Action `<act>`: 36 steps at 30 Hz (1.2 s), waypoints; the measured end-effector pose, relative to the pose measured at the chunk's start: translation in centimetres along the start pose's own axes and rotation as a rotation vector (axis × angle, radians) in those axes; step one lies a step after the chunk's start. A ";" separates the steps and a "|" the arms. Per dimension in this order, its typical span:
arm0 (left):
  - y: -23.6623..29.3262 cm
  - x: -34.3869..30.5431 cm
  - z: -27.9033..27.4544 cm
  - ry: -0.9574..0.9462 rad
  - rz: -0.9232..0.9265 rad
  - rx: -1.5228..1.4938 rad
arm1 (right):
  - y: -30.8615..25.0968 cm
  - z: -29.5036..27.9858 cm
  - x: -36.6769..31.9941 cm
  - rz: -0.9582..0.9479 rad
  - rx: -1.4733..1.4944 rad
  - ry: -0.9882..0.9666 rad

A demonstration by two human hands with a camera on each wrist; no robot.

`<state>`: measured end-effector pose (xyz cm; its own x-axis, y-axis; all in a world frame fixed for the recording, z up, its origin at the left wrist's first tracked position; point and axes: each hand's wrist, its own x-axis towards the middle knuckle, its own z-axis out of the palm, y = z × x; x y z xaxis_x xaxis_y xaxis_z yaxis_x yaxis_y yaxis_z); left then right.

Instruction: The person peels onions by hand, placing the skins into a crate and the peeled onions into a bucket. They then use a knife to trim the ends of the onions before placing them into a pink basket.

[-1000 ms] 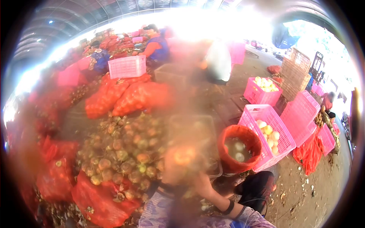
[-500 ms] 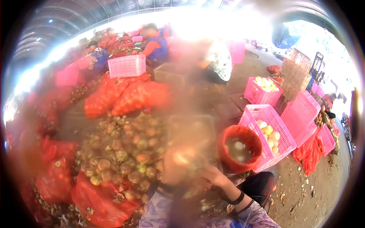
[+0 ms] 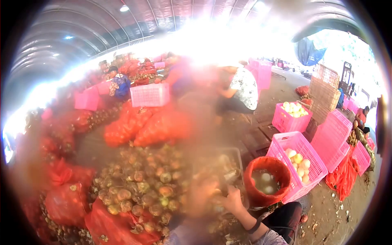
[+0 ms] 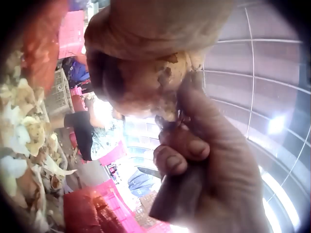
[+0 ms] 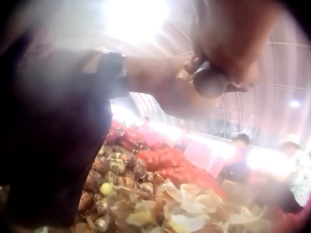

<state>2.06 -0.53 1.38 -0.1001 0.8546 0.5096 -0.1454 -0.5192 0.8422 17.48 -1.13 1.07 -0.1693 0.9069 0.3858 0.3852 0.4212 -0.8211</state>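
Observation:
Close in front of the lap, both hands work together on one onion. My left hand [image 4: 160, 24] grips the onion [image 4: 141, 82], whose brown skin is patchy near the root end. The right hand [image 4: 228, 160] curls round the dark handle [image 4: 177, 194] of a small knife, its thumb up against the onion; the blade is hidden. From the right wrist view, the handle's round end [image 5: 211, 82] shows under the right hand [image 5: 238, 39], and the left hand [image 5: 170, 90] lies just beyond. Glare and a smear blur the left hand [image 3: 200, 192] in the head view.
A heap of unpeeled onions [image 3: 139, 179] lies left, by red mesh sacks [image 3: 69, 204]. To the right stand a red-lined bucket [image 3: 250, 183] with pale onions in liquid and a pink crate [image 3: 310, 173] of peeled onions. Papery skins [image 5: 189, 206] lie below the hands. Other people sit further back.
The head view has tilted up, so the scene sits lower and slightly further right in it. The right hand keeps close beside the left, shifting slightly.

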 end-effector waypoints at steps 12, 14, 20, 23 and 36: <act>2.0 -1.5 1.1 -0.085 -0.521 -0.589 | -0.7 2.0 -1.7 -0.390 -0.569 0.083; 1.2 -1.5 1.3 -0.088 -0.515 -0.753 | -2.2 1.2 -1.4 0.194 0.222 0.044; 0.9 -1.7 1.3 -0.142 -0.481 -1.045 | -0.4 -1.9 2.1 -0.142 0.113 0.242; 2.6 -2.3 0.9 -0.054 -0.544 -0.885 | -0.1 -3.1 2.6 -0.234 0.115 0.278; 4.0 -1.0 2.0 0.080 -0.600 -0.728 | -3.6 -4.8 1.0 0.076 0.385 0.129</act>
<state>3.56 -3.42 4.55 0.1275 0.9918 -0.0094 -0.7704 0.1050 0.6288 20.24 -1.81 6.43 -0.0287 0.9374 0.3472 0.0201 0.3478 -0.9374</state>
